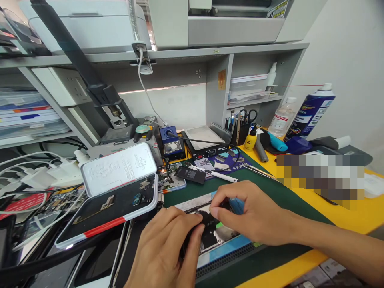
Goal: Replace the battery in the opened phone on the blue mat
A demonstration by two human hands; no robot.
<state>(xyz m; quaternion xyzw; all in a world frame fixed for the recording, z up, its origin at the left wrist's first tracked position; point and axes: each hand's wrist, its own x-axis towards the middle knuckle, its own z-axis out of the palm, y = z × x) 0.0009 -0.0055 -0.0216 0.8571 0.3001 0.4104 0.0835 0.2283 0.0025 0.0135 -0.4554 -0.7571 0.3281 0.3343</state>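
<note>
An opened phone (223, 236) with its inner parts showing lies on a blue-and-white strip over the green work mat (270, 204). My left hand (169, 244) is closed at its left end, thumb and forefinger gripping a dark part there. My right hand (252, 216) reaches in from the right, thumb and forefinger pinched just above the phone; whatever they hold is too small to make out. Behind the hands lie a black phone battery (190, 175) and a white pen-like tool (222, 176).
An open tin-like case (106, 212) with small metal parts stands left, above stacked phones and cables. A heating plate (207, 144), a soldering stand (172, 148), a yellow bottle (249, 140) and a spray can (309, 112) stand behind. Shelves (180, 54) rise at the back.
</note>
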